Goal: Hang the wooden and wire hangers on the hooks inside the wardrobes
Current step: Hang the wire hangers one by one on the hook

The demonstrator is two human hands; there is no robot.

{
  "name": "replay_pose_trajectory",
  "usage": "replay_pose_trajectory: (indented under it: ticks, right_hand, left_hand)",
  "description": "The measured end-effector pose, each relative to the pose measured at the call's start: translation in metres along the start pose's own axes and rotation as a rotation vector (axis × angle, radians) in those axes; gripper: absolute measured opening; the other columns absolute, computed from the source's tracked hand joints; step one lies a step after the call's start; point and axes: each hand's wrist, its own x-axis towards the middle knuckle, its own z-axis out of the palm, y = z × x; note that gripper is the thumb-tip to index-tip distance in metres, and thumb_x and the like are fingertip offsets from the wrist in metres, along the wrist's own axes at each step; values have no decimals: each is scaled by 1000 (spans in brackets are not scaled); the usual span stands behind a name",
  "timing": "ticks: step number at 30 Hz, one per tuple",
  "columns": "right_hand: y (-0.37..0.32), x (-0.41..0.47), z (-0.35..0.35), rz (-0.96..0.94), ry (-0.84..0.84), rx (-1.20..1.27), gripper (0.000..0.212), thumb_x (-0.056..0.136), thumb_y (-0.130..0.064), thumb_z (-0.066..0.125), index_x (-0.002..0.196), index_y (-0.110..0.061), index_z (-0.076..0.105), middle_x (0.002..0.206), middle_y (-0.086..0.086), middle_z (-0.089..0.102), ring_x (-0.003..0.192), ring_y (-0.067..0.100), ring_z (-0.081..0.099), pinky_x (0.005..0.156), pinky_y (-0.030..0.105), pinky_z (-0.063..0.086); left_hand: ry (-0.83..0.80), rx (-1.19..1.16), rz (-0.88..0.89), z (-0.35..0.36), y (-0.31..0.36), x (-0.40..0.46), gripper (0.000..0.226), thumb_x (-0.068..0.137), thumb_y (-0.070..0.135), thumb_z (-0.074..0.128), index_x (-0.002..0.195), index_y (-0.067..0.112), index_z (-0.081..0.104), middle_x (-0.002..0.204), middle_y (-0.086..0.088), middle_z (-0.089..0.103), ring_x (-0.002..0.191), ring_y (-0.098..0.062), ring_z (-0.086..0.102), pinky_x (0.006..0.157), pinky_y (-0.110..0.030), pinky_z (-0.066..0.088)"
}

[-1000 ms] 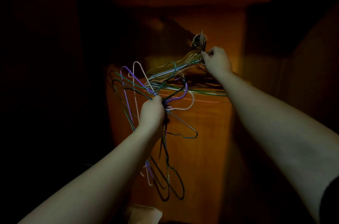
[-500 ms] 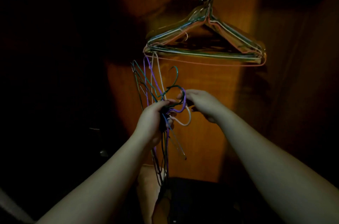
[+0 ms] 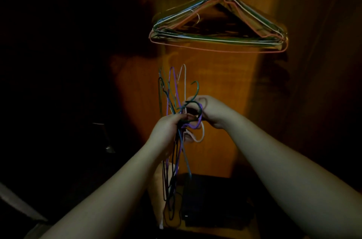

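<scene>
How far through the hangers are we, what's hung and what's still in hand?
Done: a stack of wire hangers hangs high in the wardrobe; the hook itself is out of view. In hand: the left hand grips a bundle of loose wire hangers, and the right hand pinches one hook end. Left: that whole bundle. No wooden hangers show.

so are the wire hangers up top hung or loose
Hung: the upper wire hangers dangle free of both hands, necks converging at the top edge. The hook itself is out of view.
</scene>
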Motion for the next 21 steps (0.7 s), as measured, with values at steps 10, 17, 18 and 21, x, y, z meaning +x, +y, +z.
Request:
replay_pose_trajectory:
  ticks: [10, 17, 18, 21]
  right_hand:
    - [6, 3, -25, 66, 254, 146, 14, 102, -18, 45, 93, -12, 54, 72, 6, 57, 59, 17, 58, 53, 27, 49]
    - [19, 0, -40, -12, 318, 268, 16, 104, -25, 41, 100, -16, 53, 74, 3, 49, 61, 16, 49, 50, 27, 47]
    - [21, 0, -42, -19, 327, 305, 16, 105, -26, 40, 102, -16, 53, 73, 2, 48, 60, 15, 47, 51, 28, 47]
    - [23, -1, -49, -44, 371, 456, 17, 105, -24, 38, 102, -15, 53, 68, -1, 44, 55, 12, 43, 47, 25, 42]
  left_hand:
    - [77, -200, -75, -7, -8, 13, 34, 101, 17, 38, 103, -6, 63, 78, -14, 72, 73, -25, 72, 73, -33, 55]
    - [138, -316, -170, -9, -13, 13, 20, 102, 22, 43, 105, 6, 55, 53, 1, 48, 42, -13, 43, 47, -25, 36]
    - [136, -282, -169, -10, -15, 12, 21, 101, 22, 43, 102, 6, 57, 53, 2, 47, 40, -12, 39, 45, -25, 35]
    - [73, -305, -166, -12, -20, 11, 25, 100, 21, 39, 90, 8, 59, 50, 3, 39, 35, -10, 28, 40, -23, 32]
